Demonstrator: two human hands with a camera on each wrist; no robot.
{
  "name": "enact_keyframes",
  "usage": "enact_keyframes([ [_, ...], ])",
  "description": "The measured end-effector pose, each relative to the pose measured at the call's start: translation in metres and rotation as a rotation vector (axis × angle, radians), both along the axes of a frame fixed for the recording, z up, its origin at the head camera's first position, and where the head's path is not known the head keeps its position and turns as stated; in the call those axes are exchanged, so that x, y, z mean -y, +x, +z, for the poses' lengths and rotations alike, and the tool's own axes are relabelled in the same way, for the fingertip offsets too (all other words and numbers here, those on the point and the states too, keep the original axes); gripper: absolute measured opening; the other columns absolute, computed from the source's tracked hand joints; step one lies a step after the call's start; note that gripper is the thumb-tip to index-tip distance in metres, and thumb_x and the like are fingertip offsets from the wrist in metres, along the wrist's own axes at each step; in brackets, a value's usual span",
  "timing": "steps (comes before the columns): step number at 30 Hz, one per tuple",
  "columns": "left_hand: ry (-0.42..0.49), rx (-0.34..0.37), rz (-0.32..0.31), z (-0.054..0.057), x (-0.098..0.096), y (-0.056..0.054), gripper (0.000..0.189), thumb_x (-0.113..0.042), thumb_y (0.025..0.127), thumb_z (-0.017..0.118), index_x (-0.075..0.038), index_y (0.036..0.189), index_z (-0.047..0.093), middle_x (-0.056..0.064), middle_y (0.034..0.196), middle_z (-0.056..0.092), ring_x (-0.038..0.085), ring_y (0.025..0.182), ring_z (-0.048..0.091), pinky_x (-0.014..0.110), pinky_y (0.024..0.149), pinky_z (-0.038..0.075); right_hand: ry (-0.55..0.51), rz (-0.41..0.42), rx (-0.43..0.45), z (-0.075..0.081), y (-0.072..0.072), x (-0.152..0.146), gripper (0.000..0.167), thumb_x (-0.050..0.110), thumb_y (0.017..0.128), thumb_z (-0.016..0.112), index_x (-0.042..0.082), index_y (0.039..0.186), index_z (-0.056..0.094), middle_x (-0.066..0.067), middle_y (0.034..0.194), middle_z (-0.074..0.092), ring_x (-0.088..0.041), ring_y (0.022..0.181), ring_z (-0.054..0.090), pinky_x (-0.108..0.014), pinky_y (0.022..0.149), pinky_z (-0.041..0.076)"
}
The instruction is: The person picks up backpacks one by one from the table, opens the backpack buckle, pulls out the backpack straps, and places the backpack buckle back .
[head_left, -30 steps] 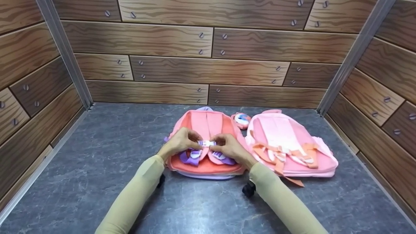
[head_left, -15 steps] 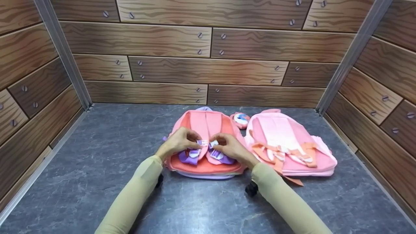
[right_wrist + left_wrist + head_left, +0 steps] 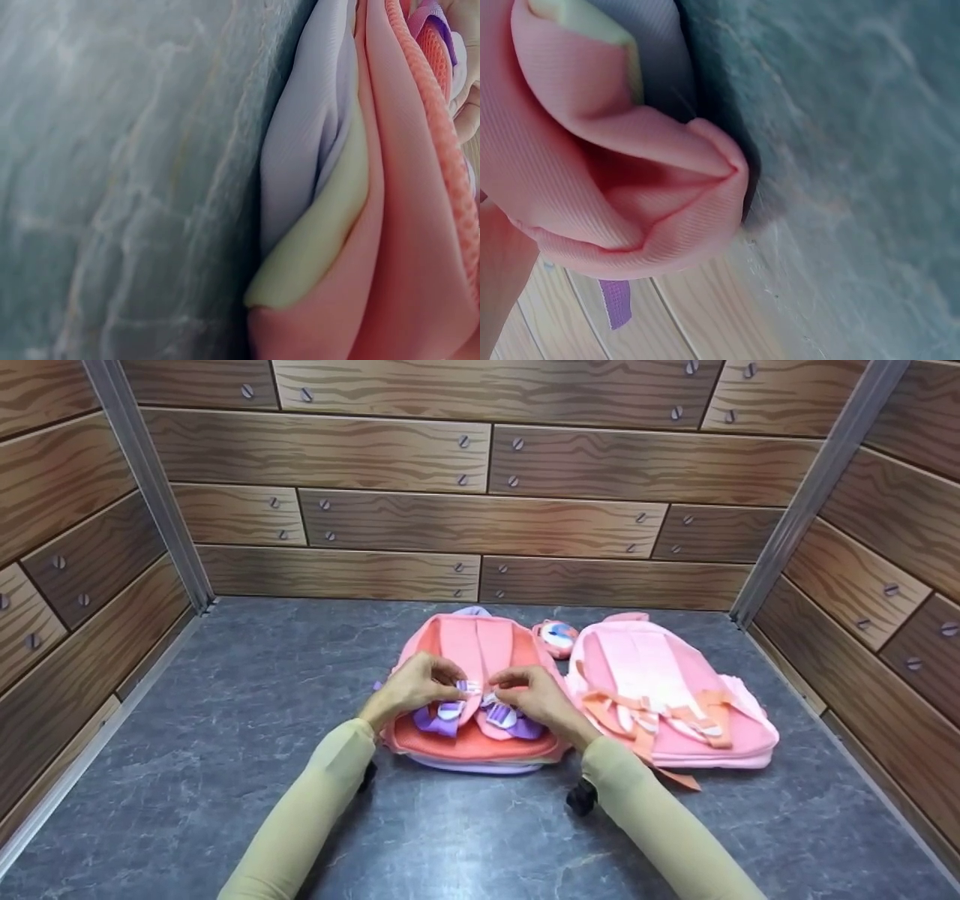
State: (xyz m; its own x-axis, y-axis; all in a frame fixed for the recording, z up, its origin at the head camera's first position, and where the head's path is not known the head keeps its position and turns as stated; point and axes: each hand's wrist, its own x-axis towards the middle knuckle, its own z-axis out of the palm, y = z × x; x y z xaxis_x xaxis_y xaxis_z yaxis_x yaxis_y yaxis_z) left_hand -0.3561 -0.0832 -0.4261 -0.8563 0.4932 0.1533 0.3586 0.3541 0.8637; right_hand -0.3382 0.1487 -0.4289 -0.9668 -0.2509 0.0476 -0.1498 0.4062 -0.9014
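A coral backpack (image 3: 420, 739) lies back side up, its two shoulder straps drawn together in the middle. Between finger and thumb my left hand (image 3: 416, 682) pinches one half of a chest-strap buckle (image 3: 467, 687), white with purple webbing. My right hand (image 3: 536, 694) is just above the other white buckle half (image 3: 490, 699), fingers fairly straight and apart from the thumb; the two halves are separate. Purple webbing (image 3: 439, 725) with white adjusters hangs at each strap's lower end. In the left wrist view, the bag's folded pink side (image 3: 667, 202) hides the fingers.
A pale pink backpack (image 3: 705, 660) with orange webbing lies close on the right, one orange strap end (image 3: 681, 778) trailing onto the grey marbled table (image 3: 285, 697). A small round coral pouch (image 3: 557, 639) sits between the bags at the back. Wood-patterned walls stand around.
The chest buckle, joined a second ago, has come apart into two halves. The right half has moved away, then dropped lower as my right fingers opened. My left hand keeps its hold.
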Motion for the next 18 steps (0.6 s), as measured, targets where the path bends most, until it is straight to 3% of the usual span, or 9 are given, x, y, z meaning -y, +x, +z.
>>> enact_keyframes([
  [12, -0.001, -0.049, 0.025, -0.0008, -0.0017, -0.0001, 0.018, -0.018, 0.080, 0.081, -0.009, 0.095, 0.075, 0.002, 0.078, 0.069, 0.006, 0.061, 0.057, 0.021, 0.048, 0.047, 0.042, -0.036, -0.070, -0.0015, -0.0009, 0.0022, 0.021, -0.003, 0.081, 0.068, 0.006, 0.099, 0.073, -0.003, 0.090, 0.070, -0.010, 0.079, 0.058, -0.022, 0.072, 0.046],
  [18, 0.005, -0.043, 0.027, -0.0006, -0.0025, 0.0005, 0.019, -0.018, 0.080, 0.082, -0.009, 0.096, 0.075, 0.002, 0.078, 0.070, 0.007, 0.059, 0.057, 0.022, 0.046, 0.047, -0.033, -0.030, -0.056, -0.0020, -0.0023, 0.0024, 0.022, -0.003, 0.082, 0.069, 0.003, 0.102, 0.072, -0.007, 0.096, 0.070, -0.010, 0.079, 0.058, -0.022, 0.069, 0.047],
])
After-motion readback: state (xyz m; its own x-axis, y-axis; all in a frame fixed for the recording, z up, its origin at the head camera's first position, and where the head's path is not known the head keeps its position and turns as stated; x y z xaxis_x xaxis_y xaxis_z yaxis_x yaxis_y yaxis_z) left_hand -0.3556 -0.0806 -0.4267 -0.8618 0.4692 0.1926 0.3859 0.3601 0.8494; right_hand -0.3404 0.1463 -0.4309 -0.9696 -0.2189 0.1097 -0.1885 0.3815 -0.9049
